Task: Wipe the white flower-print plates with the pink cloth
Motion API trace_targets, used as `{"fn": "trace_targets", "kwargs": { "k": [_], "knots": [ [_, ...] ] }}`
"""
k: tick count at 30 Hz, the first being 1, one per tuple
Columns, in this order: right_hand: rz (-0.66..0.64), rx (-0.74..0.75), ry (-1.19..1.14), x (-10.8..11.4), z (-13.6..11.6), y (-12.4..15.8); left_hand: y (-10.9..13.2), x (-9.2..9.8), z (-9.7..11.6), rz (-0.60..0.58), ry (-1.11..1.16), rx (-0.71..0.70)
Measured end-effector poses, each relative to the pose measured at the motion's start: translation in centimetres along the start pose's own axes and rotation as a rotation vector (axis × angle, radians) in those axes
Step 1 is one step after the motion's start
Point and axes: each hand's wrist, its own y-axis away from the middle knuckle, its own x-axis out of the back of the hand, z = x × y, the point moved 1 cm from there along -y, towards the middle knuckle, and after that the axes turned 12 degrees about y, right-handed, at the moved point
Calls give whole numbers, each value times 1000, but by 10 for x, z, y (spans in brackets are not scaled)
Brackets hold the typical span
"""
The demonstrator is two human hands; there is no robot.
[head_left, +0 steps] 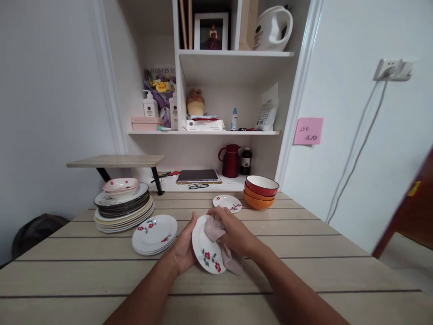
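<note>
Head view: the counter (pixel 321 246) in front of me is pale wood with dark lines running from side to side. Near the middle of it I have a white plate (pixel 200 241) with red flowers. My left grip (pixel 185 246) is closed on the plate's left edge, with the thumb up along the side. My right grip (pixel 234 229) is closed on a soft pinkish cloth (pixel 214 229), which lies against the face of the plate. The plate is tipped, and I can't tell if its bottom edge touches the counter.

Just left of my left grip is a short stack of flower plates (pixel 154 234). Behind that, a taller pile of plates (pixel 126 211) has a pink bowl (pixel 121 184) on top. A wooden stand (pixel 117 160) is behind the pile. Past my right grip, a small flower dish (pixel 227 202) lies flat. Near it, a red bowl (pixel 261 187) sits on orange bowls (pixel 259 201).

At the back is a big white shelf (pixel 237 53). Down low it holds black glasses (pixel 199 186), a red jug (pixel 231 161) and a dark bottle (pixel 246 163). Higher up are a brown toy (pixel 195 101) and a picture frame (pixel 211 15). On the right, a pink note (pixel 307 131) sticks to the white wall (pixel 352 36), and a cord (pixel 378 106) hangs from a socket (pixel 385 65).
</note>
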Motion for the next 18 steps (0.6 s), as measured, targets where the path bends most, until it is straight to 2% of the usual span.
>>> {"fn": "trace_targets", "kwargs": {
  "k": [5, 13, 18],
  "knots": [
    [-81, 66, 7, 7, -3, 4, 3, -1, 1, -38, -60, -8],
    [-224, 55, 37, 9, -6, 7, 5, 3, 1, 26, -338, 51],
    [-91, -118, 56, -2, -2, 1, 3, 8, -1, 76, -310, -37]
  ]
}}
